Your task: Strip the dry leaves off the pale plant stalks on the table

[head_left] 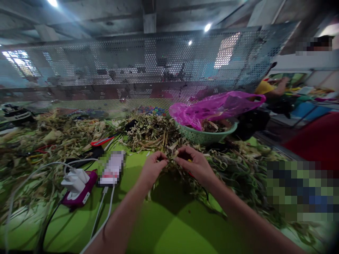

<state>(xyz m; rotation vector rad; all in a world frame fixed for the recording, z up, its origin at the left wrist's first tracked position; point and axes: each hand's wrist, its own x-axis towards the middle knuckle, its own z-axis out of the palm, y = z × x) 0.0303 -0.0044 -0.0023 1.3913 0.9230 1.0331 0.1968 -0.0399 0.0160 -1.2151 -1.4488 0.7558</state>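
My left hand [155, 165] and my right hand [192, 163] are close together over the green table [169, 225], fingertips pinched. Between them runs a thin pale strip of dried plant [171, 157], held at its ends by both hands. Heaps of dry leafy stalks [152, 134] lie just beyond my fingers, and greener stalks [238, 176] spread to the right of my right hand. Behind the hands stands a light green basket [206, 137] with a pink plastic bag [217, 107] over it.
At the left are a purple power strip [86, 192] with white plugs, a phone [112, 169] on cables, and a red-orange cutter [102, 141]. A perforated metal screen [119, 77] stands behind. Another person's arm [277, 88] shows at the right.
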